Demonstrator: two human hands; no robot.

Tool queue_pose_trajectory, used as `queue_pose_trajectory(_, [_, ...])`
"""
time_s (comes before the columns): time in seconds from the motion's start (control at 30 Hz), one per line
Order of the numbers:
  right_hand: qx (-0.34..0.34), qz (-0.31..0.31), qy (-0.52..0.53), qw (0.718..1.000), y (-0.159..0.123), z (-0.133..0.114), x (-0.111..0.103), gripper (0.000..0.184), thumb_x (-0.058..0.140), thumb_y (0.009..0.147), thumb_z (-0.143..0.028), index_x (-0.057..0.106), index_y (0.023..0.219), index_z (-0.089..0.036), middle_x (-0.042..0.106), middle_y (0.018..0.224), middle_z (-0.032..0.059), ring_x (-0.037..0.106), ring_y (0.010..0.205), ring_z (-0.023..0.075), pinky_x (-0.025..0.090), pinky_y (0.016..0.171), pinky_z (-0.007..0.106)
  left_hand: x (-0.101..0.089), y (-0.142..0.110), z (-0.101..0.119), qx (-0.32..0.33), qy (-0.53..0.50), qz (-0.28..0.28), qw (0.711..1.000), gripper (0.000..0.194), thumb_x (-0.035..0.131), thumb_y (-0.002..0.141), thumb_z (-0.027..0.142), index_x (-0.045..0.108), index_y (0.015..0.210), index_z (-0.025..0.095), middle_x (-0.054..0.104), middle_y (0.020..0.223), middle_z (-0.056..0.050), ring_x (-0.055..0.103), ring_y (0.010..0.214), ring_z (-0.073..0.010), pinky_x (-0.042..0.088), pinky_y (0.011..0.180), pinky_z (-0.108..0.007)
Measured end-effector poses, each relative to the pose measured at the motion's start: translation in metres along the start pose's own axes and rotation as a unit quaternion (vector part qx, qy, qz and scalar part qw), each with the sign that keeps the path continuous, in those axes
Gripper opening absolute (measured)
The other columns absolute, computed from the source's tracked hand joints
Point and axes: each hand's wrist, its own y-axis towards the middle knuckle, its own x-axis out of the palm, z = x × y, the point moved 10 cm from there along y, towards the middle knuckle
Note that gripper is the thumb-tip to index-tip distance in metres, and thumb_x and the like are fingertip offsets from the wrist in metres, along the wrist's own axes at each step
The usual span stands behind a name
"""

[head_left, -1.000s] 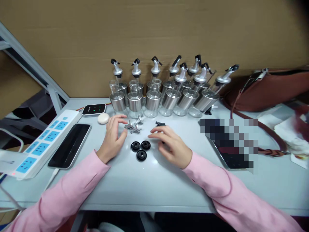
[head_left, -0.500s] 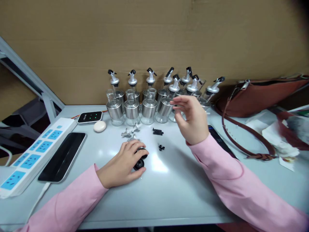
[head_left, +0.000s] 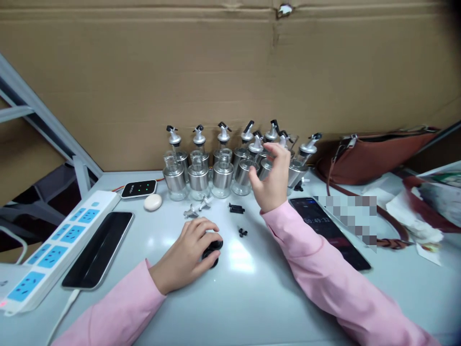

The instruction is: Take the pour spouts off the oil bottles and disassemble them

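My left hand [head_left: 190, 250] rests low over the table, its thumb and fingers closed about a black round ring-shaped part [head_left: 215, 246]; another black round part lies partly under the hand. Raised in front of the bottles, my right hand [head_left: 272, 180] has its thumb and fingers curved apart, with nothing visible between them. Behind it stand several glass-and-steel oil bottles [head_left: 222, 177], some with silver pourer tops [head_left: 256, 143], three in front uncapped. Silver pourer parts [head_left: 197, 207] lie beyond my left hand. Small black tubes [head_left: 236, 208] and tiny black caps [head_left: 242, 232] lie between my hands.
On the left are a power strip [head_left: 57, 250], a phone [head_left: 99, 250] on a cable, a small device with green lights [head_left: 139, 189] and a cream round case [head_left: 153, 202]. A second phone [head_left: 331, 235] lies under my right forearm, near a brown bag [head_left: 382, 156] and crumpled tissues [head_left: 414, 211].
The head view has tilted up, so the table sits lower. My right hand has moved left, with its fingers spread wider. My left fingers have drawn closer round the black part.
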Motion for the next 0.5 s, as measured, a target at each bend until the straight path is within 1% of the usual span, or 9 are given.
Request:
queue_pose_trajectory(0.1, [0.043,-0.05,-0.008,0.998,-0.011,0.025,0.018,0.056,0.053,0.072,-0.013,0.036,0.126,-0.014,0.047,0.122,0.0173,0.046,0.116,0.0278,0.045,0.093,0.049,0.001,0.001,0.001,0.006,0.01,0.0,1.0,0.013,0.047,0.089,0.017,0.052,0.101,0.019,0.054,0.109,-0.008,0.044,0.109,-0.0216,0.039,0.092,-0.038])
queue_pose_trajectory(0.2, [0.1,-0.097,0.011,0.99,-0.021,0.046,0.036,0.069,0.056,0.073,-0.019,0.025,0.134,-0.011,0.045,0.128,0.02,0.046,0.119,0.0285,0.043,0.096,0.049,0.001,0.001,0.002,0.012,0.011,0.002,1.0,0.012,0.047,0.09,0.018,0.052,0.101,0.018,0.054,0.109,-0.008,0.044,0.109,-0.0215,0.039,0.093,-0.038])
queue_pose_trajectory(0.27, [0.138,-0.123,0.015,0.983,-0.025,0.058,0.046,0.079,0.06,0.071,-0.021,0.019,0.138,-0.009,0.048,0.126,0.021,0.049,0.116,0.0292,0.042,0.096,0.05,0.002,0.001,0.001,0.012,0.007,0.0,1.0,0.012,0.046,0.09,0.018,0.051,0.101,0.018,0.054,0.109,-0.008,0.044,0.109,-0.0214,0.039,0.094,-0.038])
queue_pose_trajectory(0.33, [0.16,-0.125,0.008,0.979,-0.026,0.065,0.049,0.083,0.063,0.068,-0.022,0.02,0.138,-0.008,0.051,0.121,0.0206,0.052,0.11,0.0296,0.042,0.094,0.05,0.003,0.001,0.0,0.009,0.005,-0.006,1.0,0.012,0.046,0.091,0.019,0.052,0.102,0.019,0.054,0.109,-0.008,0.044,0.109,-0.0212,0.039,0.094,-0.038])
queue_pose_trajectory(0.37, [0.163,-0.119,0.005,0.979,-0.025,0.066,0.049,0.081,0.063,0.067,-0.023,0.024,0.136,-0.009,0.053,0.118,0.0197,0.053,0.106,0.0292,0.042,0.093,0.05,0.003,0.001,0.0,0.008,0.005,-0.008,1.0,0.013,0.045,0.091,0.019,0.052,0.102,0.019,0.054,0.109,-0.008,0.044,0.109,-0.0212,0.039,0.093,-0.037])
queue_pose_trajectory(0.4, [0.162,-0.112,0.004,0.98,-0.023,0.067,0.048,0.075,0.063,0.068,-0.024,0.029,0.133,-0.01,0.054,0.115,0.0183,0.054,0.101,0.0283,0.043,0.091,0.05,0.003,0.001,0.0,0.007,0.006,-0.009,1.0,0.013,0.045,0.091,0.019,0.052,0.102,0.019,0.054,0.109,-0.008,0.043,0.109,-0.0213,0.039,0.093,-0.038])
queue_pose_trajectory(0.5, [0.164,-0.094,0.013,0.982,-0.018,0.067,0.042,0.047,0.06,0.072,-0.029,0.048,0.114,-0.013,0.059,0.1,0.0129,0.055,0.088,0.0255,0.046,0.083,0.047,0.002,0.001,0.0,0.005,0.007,-0.008,1.0,0.013,0.045,0.091,0.019,0.052,0.102,0.019,0.054,0.11,-0.008,0.043,0.109,-0.0214,0.038,0.092,-0.038])
